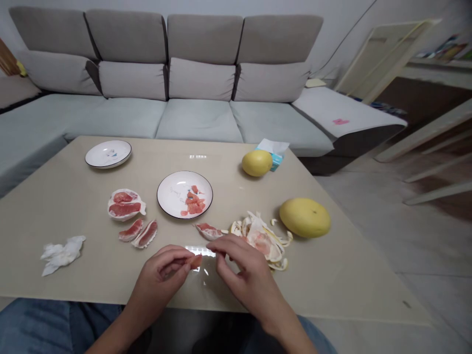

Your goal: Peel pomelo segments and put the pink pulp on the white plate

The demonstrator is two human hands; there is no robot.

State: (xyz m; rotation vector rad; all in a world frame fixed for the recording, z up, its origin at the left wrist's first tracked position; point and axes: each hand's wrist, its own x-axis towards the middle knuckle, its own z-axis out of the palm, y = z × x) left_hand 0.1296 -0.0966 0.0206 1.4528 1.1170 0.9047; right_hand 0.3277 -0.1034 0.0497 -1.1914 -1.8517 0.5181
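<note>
Between the thumb and fingers of my left hand [164,274] is a small piece of red pomelo flesh [196,261]. Just to its right hovers my right hand [246,275], thumb and forefinger apart, with nothing visible between them. A pomelo segment [209,231] lies on the table behind my right fingertips. Beside that hand is a heap of pomelo peel and pith [263,241], partly hidden by it. Torn red flesh pieces [193,202] rest on the near white plate [167,196]. Left of the plate are a partly peeled pomelo chunk [125,205] and two loose segments [145,233].
Two whole yellow pomelos, a near one [305,218] and a far one [257,163], stand on the right of the table [332,280]. A tissue pack [276,152] is behind the far one. A crumpled tissue [63,254] and second plate [96,156] lie left. Beyond is a sofa [199,118].
</note>
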